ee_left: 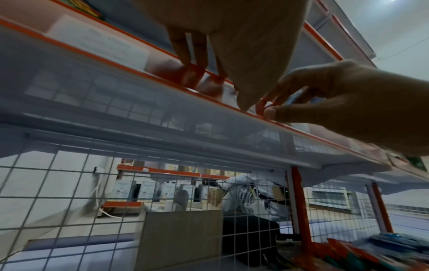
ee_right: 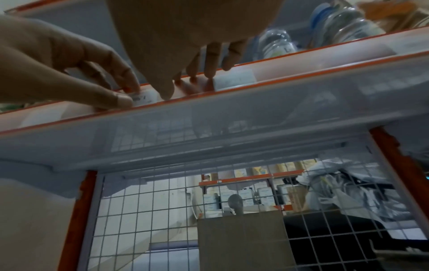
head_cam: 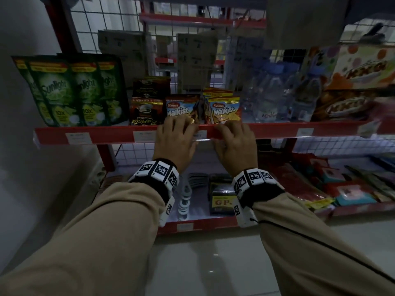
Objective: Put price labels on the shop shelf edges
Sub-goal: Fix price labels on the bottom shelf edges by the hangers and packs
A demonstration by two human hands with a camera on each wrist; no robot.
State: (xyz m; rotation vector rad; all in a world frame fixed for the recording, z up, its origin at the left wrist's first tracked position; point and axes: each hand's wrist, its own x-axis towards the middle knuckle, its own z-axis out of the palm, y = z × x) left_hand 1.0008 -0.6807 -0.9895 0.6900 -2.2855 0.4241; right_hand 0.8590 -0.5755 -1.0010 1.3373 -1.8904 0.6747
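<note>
A red shelf edge carries a clear plastic label strip. A small white price label sits in the strip between my hands, below the Malkist packs. My left hand pinches the label's left end with thumb and forefinger. My right hand grips the strip just right of the label, fingers hooked over its top edge and thumb on its front. In the left wrist view my left hand and right hand nearly touch.
Other labels sit in the same strip. Sunlight pouches, coffee sachets and water bottles stand on the shelf. A lower shelf holds more goods. A wire grid backs the rack.
</note>
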